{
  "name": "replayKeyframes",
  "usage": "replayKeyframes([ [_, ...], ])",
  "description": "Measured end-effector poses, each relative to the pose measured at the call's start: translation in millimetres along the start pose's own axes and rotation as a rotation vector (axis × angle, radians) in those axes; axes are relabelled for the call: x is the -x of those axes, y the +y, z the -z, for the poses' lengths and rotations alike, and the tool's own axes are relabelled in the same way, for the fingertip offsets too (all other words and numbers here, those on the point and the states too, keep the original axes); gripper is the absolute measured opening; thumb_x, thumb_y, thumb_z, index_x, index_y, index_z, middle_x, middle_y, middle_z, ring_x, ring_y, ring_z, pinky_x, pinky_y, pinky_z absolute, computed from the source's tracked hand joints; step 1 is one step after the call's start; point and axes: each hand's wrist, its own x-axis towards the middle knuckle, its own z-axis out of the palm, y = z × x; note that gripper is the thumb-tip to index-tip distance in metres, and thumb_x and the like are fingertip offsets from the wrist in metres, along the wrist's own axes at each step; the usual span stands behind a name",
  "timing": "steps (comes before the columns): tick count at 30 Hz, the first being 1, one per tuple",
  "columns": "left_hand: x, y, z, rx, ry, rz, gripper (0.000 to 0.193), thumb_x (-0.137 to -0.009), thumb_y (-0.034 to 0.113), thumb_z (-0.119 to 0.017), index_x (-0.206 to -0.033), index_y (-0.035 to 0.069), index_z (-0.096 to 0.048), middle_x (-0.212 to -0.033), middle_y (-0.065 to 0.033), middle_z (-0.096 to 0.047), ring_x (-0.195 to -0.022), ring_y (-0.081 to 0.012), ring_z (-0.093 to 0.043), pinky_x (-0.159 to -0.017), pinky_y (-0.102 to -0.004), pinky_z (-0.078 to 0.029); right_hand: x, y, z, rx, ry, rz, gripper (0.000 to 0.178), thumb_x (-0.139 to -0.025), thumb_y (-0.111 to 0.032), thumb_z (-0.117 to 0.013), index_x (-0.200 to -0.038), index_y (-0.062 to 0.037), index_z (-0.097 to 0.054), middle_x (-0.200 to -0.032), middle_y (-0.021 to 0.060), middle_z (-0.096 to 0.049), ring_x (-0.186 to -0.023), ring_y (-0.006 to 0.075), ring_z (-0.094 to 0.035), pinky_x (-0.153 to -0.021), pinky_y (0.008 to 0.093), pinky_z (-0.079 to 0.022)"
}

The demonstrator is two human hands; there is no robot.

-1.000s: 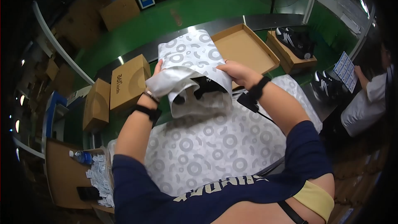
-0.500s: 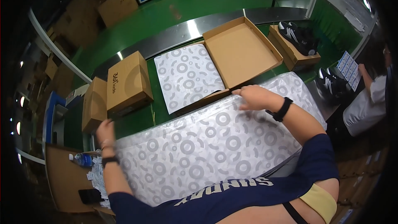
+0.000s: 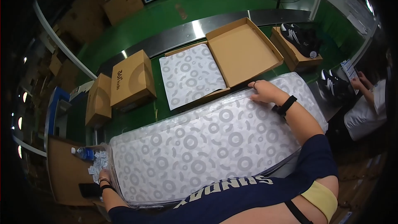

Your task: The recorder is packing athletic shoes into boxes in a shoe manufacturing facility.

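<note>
My left hand (image 3: 103, 176) is down at the small white packets (image 3: 98, 162) in an open cardboard box at the near left; its fingers are partly hidden among them. My right hand (image 3: 266, 93) hovers or rests at the far edge of a large stack of white tissue paper with grey rings (image 3: 190, 142), fingers loosely apart and holding nothing I can see. Just beyond it lies an open shoebox (image 3: 244, 52), its lid folded back to the right. A sheet of the same patterned paper (image 3: 191, 72) covers the box's left half, hiding what is under it.
Two closed brown shoeboxes (image 3: 132, 81) stand left of the open one. Black shoes (image 3: 298, 40) sit on a box at the far right, with another pair (image 3: 333, 84) nearer a co-worker's hands (image 3: 362, 82). A water bottle (image 3: 83, 154) and a black phone (image 3: 89, 190) lie by the packets.
My left hand has dropped from beside the closed shoeboxes into the packets. My right hand has shifted slightly to the right. The co-worker's printed sheet has moved lower, and both hands now show.
</note>
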Motion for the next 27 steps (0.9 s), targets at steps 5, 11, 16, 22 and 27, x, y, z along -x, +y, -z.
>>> replayKeyframes([
  [5,-3,54,20,0.186,0.136,0.109,0.022,-0.080,0.012,-0.045,-0.089,-0.002,-0.060,-0.087,-0.0211,-0.061,-0.082,-0.0328,-0.059,-0.071,-0.0387,-0.046,25,26,6,0.072,-0.035,-0.079,0.052,-0.070,-0.029,-0.062,-0.113,0.0006,-0.052,-0.104,0.0209,-0.055,-0.099,0.0326,-0.051,-0.088,0.0351,-0.040],
  [11,10,16,46,0.564,0.450,0.376,0.016,-0.077,0.009,-0.052,-0.084,-0.004,-0.058,-0.081,-0.0231,-0.060,-0.072,-0.0350,-0.058,-0.067,-0.0376,-0.045,35,46,12,-0.075,-0.072,-0.033,0.053,-0.069,-0.027,-0.064,-0.113,-0.0001,-0.052,-0.104,0.0209,-0.054,-0.099,0.0330,-0.051,-0.087,0.0342,-0.040],
  [16,14,23,35,0.376,0.364,0.443,0.023,-0.076,0.007,-0.043,-0.083,-0.006,-0.060,-0.086,-0.0256,-0.060,-0.082,-0.0355,-0.060,-0.069,-0.0407,-0.046,42,47,15,-0.053,-0.082,-0.115,0.052,-0.069,-0.029,-0.064,-0.113,-0.0025,-0.053,-0.105,0.0202,-0.053,-0.099,0.0332,-0.050,-0.086,0.0344,-0.040],
  [22,16,-35,10,0.511,0.368,0.504,0.028,-0.079,0.014,-0.044,-0.084,-0.008,-0.060,-0.087,-0.0255,-0.060,-0.078,-0.0383,-0.059,-0.065,-0.0426,-0.046,37,48,4,0.000,-0.021,-0.083,0.050,-0.069,-0.031,-0.065,-0.111,-0.0051,-0.055,-0.108,0.0179,-0.052,-0.101,0.0325,-0.048,-0.087,0.0359,-0.039],
  [27,13,2,36,0.620,0.557,0.694,0.032,-0.081,0.017,-0.040,-0.087,-0.009,-0.060,-0.092,-0.0260,-0.059,-0.083,-0.0367,-0.059,-0.068,-0.0424,-0.046,47,50,4,0.024,-0.015,-0.122,0.048,-0.070,-0.031,-0.064,-0.110,-0.0053,-0.055,-0.109,0.0163,-0.052,-0.103,0.0315,-0.047,-0.089,0.0359,-0.037],
])
